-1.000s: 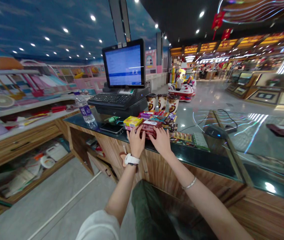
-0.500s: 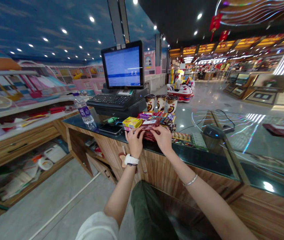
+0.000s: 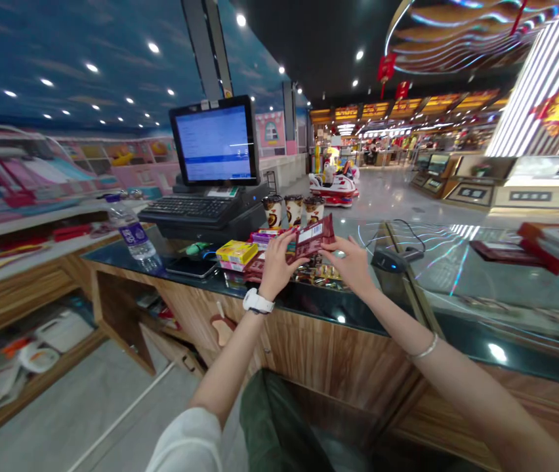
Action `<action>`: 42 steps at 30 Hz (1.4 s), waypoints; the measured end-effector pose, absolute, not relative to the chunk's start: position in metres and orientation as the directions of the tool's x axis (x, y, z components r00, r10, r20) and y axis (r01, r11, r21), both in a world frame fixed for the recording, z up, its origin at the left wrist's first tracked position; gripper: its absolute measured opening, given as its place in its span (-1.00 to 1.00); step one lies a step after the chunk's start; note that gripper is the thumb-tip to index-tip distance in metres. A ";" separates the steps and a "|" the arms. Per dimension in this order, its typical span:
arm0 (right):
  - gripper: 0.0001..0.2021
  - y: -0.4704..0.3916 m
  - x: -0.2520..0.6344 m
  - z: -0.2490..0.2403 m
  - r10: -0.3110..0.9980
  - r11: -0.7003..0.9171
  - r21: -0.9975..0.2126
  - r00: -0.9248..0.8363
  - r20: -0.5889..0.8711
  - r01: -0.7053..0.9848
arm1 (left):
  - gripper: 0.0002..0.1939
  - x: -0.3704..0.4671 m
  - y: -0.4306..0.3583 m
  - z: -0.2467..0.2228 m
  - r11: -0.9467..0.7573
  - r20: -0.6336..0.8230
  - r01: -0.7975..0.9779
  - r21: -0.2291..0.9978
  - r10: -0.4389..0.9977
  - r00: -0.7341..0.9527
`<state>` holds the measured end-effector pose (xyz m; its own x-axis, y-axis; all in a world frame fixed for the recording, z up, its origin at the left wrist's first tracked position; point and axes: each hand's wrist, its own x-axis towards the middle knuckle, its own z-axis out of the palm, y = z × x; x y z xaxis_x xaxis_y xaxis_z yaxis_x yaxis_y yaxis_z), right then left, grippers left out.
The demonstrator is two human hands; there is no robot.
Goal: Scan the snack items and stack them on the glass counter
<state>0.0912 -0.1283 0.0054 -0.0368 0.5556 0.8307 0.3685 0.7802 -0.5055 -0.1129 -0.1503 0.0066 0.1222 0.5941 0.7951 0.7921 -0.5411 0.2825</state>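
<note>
A dark red packet [image 3: 313,238] with a white label is held between both hands, tilted above the counter. My left hand [image 3: 277,265], with a white watch on the wrist, grips its left end. My right hand [image 3: 351,261], with a silver bangle further down the arm, pinches its right end. Below and left of it, more dark red packets [image 3: 254,267] lie beside a yellow box [image 3: 237,252]. Behind the hands stand three patterned cups [image 3: 293,211] with dark lids.
A monitor [image 3: 214,144] and keyboard [image 3: 186,208] stand at the back left. Near them are a water bottle [image 3: 135,235] and a black phone [image 3: 191,267]. To the right lies a black scanner [image 3: 390,259]. A cupboard door [image 3: 117,314] hangs open below.
The view has swung to the right. Both hands have lifted the dark red packet off the pile and carried it rightward, and it is now more upright.
</note>
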 end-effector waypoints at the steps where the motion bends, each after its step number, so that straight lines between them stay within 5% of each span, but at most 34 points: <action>1: -0.85 -0.126 0.102 0.006 0.540 0.786 -0.484 -0.045 0.840 0.385 | -0.36 -0.107 -0.142 0.009 -0.580 0.780 0.766 0.277 0.601 0.173; 9: -0.86 -0.105 0.175 0.007 0.480 0.786 -0.362 -0.125 0.869 0.502 | 0.18 -0.049 -0.071 0.018 -0.706 0.579 0.604 0.369 0.683 0.445; 21: -0.86 -0.083 0.248 0.022 0.606 0.710 -0.439 -0.158 0.780 0.551 | -0.05 0.024 -0.037 0.034 -0.763 0.675 0.592 0.258 0.581 0.455; 30: -0.29 -0.049 0.253 0.019 0.754 0.637 -0.745 0.040 0.655 0.197 | -0.14 0.048 -0.029 0.034 -0.697 0.720 0.716 -0.042 0.475 0.505; 36: -0.57 -0.040 0.251 0.006 0.839 0.518 -0.854 0.160 0.520 0.052 | -0.16 0.051 -0.038 0.029 -0.707 0.695 0.699 -0.107 0.449 0.561; 42: -0.54 -0.047 0.252 0.008 0.870 0.476 -0.870 0.211 0.445 -0.131 | -0.10 0.050 -0.045 0.033 -0.716 0.665 0.680 -0.158 0.432 0.610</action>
<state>0.2520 -0.0468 0.0075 0.2113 0.8705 0.4446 -0.1310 0.4759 -0.8697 0.0503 -0.0448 0.0325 0.6095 0.4319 0.6648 0.6800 -0.7159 -0.1583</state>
